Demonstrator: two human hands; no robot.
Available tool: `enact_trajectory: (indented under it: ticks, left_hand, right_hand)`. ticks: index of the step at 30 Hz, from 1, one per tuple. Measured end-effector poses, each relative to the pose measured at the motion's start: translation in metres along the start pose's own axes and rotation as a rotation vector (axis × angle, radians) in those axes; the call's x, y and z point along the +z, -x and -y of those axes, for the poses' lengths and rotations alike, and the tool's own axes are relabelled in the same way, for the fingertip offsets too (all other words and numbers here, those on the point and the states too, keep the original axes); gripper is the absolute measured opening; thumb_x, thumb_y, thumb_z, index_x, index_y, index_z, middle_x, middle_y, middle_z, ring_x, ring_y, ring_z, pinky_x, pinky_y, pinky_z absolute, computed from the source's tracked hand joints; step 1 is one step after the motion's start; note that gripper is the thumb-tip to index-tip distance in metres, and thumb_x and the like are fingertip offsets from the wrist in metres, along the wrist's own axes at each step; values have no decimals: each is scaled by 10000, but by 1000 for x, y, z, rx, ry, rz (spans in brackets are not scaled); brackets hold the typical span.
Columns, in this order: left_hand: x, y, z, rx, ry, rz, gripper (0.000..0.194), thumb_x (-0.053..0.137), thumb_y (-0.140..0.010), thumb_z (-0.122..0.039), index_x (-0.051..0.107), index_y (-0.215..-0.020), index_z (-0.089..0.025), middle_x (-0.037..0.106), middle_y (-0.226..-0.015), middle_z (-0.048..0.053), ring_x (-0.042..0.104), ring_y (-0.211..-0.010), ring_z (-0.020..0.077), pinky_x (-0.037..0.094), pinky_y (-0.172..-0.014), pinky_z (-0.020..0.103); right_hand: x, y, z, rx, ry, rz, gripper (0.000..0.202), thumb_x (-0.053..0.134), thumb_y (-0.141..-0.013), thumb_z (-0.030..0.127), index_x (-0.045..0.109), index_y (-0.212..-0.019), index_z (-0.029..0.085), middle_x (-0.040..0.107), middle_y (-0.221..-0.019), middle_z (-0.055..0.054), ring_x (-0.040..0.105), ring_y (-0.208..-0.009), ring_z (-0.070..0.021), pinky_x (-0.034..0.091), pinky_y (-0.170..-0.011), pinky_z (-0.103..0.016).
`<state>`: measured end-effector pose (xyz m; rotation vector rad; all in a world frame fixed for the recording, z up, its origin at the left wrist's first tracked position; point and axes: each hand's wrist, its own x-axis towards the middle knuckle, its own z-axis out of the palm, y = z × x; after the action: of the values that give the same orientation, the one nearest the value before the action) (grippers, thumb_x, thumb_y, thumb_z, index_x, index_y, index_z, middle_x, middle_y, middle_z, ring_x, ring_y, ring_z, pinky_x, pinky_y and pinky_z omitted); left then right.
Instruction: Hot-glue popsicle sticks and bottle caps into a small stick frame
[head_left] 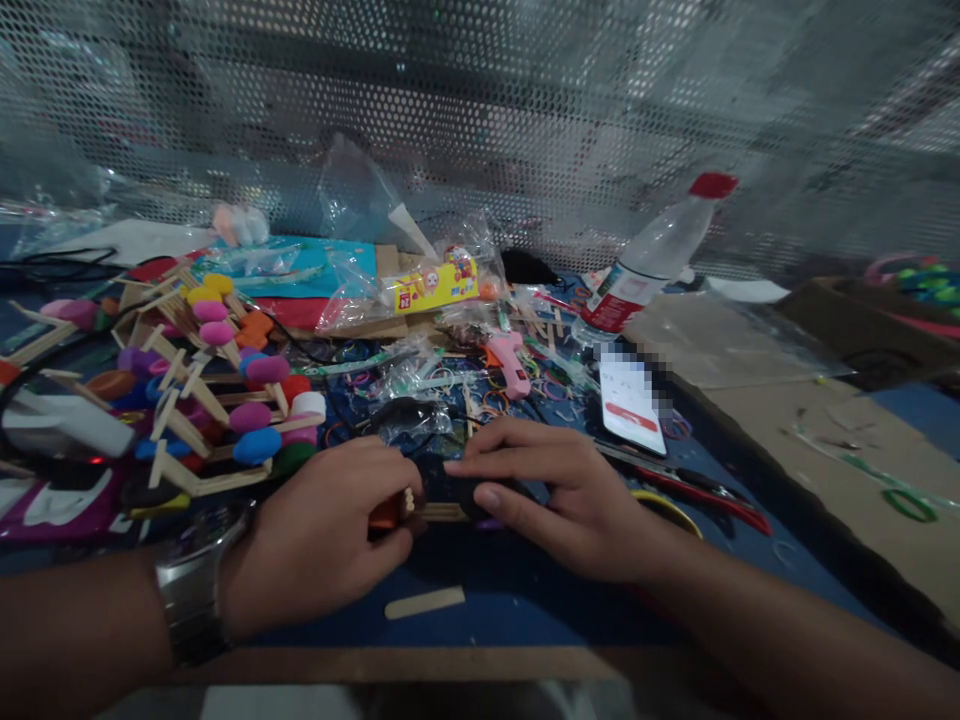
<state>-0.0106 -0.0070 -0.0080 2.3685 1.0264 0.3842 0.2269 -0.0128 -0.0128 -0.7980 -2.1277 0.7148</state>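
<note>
My left hand (330, 530), with a metal watch on its wrist, is closed around an orange piece (385, 513) and some wooden sticks (409, 502) seen end-on. Just to the right, my right hand (551, 490) has its fingers extended over a dark round piece (469, 494); whether it grips this piece is unclear. Light wooden strips (442, 512) run between the two hands. A loose craft stick (425, 602) lies on the blue table in front of them.
Many stick pieces with coloured pads (217, 400) are piled at left. Behind the hands are a pink glue gun (511, 365) and plastic scraps. A leaning bottle (649, 260), a phone (630, 400), red-handled pliers (705, 492) and cardboard (810, 440) are at right.
</note>
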Motion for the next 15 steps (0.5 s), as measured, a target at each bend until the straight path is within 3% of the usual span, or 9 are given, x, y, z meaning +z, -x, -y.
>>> enact_trajectory:
  ticks: [15]
  left_hand:
    - [2, 3, 1, 21, 5, -30, 69, 588, -819, -130, 633, -824, -182, 620, -759, 8, 563, -737, 174, 388, -664, 281]
  right_hand:
    - [3, -4, 1, 102, -70, 19, 216, 619, -945, 302, 728, -1074, 167, 734, -947, -78, 680, -876, -181, 524, -784, -311]
